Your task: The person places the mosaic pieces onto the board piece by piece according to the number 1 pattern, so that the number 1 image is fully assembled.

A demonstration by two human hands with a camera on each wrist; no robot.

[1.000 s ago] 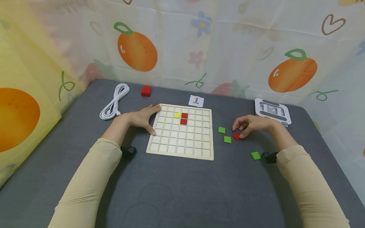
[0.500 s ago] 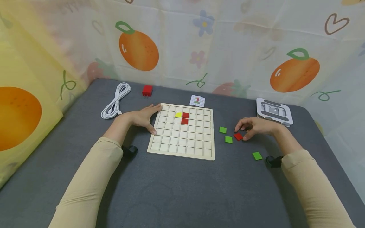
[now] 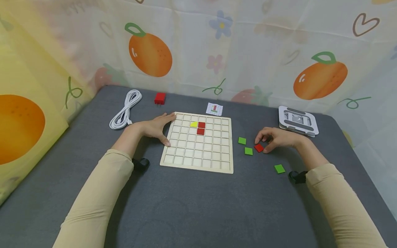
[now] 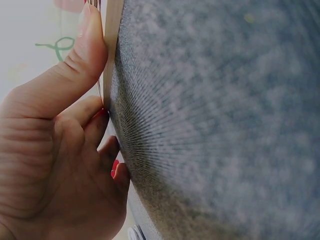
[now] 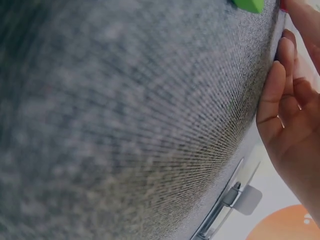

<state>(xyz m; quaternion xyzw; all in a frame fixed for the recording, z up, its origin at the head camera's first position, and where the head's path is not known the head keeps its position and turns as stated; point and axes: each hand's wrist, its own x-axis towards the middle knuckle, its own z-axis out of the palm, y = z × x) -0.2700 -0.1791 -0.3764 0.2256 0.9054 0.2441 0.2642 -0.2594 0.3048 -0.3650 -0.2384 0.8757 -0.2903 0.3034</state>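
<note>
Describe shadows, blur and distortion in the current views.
Head: board readable, soft shadows beside both sleeves; left wrist: tabletop blurred toward the right, with fanning streaks, pale backdrop washed out; right wrist: similar streaks, blur toward the left, right hand clearer.

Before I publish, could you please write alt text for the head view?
A person's right fingers curl at a loose red tile near three green tiles; left fingers touch a grid board holding a yellow tile and two red tiles.
</note>
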